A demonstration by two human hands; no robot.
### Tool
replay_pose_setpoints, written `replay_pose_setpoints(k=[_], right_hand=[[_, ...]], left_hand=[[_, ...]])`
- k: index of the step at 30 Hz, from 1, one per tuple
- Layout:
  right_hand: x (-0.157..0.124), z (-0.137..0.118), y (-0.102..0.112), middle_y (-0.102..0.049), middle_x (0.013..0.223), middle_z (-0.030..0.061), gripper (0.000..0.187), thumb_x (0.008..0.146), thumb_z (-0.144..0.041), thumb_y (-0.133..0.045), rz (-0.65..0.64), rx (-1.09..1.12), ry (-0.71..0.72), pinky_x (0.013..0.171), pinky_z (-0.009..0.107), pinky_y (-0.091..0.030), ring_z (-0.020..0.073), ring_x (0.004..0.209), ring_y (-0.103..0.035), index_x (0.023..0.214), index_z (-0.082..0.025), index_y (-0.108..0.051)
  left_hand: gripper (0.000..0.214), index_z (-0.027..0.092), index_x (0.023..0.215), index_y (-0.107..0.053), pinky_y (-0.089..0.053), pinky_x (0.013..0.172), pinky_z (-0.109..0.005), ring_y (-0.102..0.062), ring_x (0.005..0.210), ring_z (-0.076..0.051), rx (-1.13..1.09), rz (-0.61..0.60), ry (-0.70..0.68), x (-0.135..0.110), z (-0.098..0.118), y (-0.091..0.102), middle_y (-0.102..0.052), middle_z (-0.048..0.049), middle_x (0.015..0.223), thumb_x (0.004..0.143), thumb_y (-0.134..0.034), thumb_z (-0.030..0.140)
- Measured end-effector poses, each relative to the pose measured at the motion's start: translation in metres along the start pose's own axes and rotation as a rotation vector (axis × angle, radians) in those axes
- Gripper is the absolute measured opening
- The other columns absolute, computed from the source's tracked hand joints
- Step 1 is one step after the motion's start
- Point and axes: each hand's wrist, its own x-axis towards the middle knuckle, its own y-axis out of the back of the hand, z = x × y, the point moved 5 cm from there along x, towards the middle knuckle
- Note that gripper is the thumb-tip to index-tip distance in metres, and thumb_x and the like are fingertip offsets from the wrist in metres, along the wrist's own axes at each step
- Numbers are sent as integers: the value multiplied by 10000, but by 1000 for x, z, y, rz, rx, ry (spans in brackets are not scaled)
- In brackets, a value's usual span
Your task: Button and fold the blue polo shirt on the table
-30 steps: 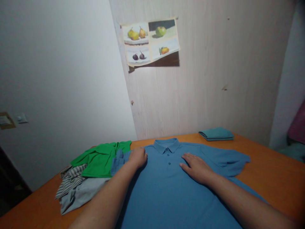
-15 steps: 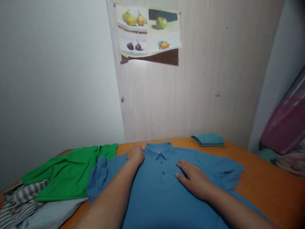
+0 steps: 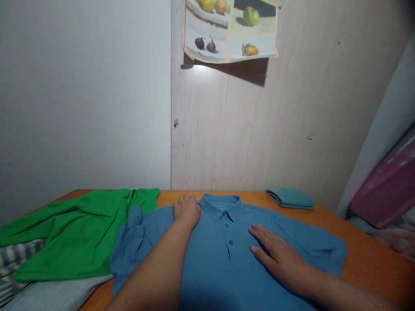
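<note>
A blue polo shirt (image 3: 210, 268) lies spread front side up, its collar (image 3: 222, 206) at the far end and two buttons showing on the placket. At the shoulder left of the collar, my left hand (image 3: 187, 211) is closed with its fingers curled on the fabric. My right hand (image 3: 275, 252) rests flat on the chest to the right of the placket, fingers stretched out and thumb apart. The left sleeve (image 3: 128, 242) is bunched up, while the right sleeve (image 3: 327, 246) lies out to the side with some creases.
The shirt lies on an orange table (image 3: 366, 255). To the left is a green garment (image 3: 81, 233) over striped cloth (image 3: 19, 259) and a light grey cloth (image 3: 65, 293). A folded teal cloth (image 3: 290, 198) sits at the back right. Fruit pictures (image 3: 230, 32) hang on the wall.
The camera view has tilted and shifted a little, so the wall picture sits higher and further right. Both hands keep nearly the same places on the shirt.
</note>
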Motion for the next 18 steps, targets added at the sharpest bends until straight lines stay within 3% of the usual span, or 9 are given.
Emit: replay_pose_setpoints(k=[6,10,14,18], right_hand=[[33,14,17,-500,1458,111,634,877,-609,-520,-32,-33,9,1123,452,-321,310,1341,-452,1383,-230,-566],[80,16,29,-723,1099,110,379,911,-451,-501,25,27,-37,883,357,-467,267,1019,-654,1098,-209,-725],[130,3,37,-719,836,67,211,876,-303,-518,149,94,-51,671,277,-415,200,776,-632,866,-206,-706],[165,-12,27,-613,657,33,205,839,-261,-525,186,99,-80,547,263,-295,155,623,-532,654,-195,-584]], left_hand=[[360,158,1119,-654,-430,885,-444,-551,1104,-322,11,12,-5,1,2,0,-637,-172,1150,887,-404,271],[353,152,1100,-660,-443,864,-438,-558,1091,-326,30,14,-16,0,4,4,-636,-172,1129,884,-405,265],[340,160,1075,-666,-453,842,-419,-569,1069,-317,50,6,-17,1,4,6,-640,-165,1109,882,-411,275],[341,174,1080,-663,-450,852,-416,-563,1077,-309,67,-6,-22,1,5,6,-636,-157,1127,884,-407,286]])
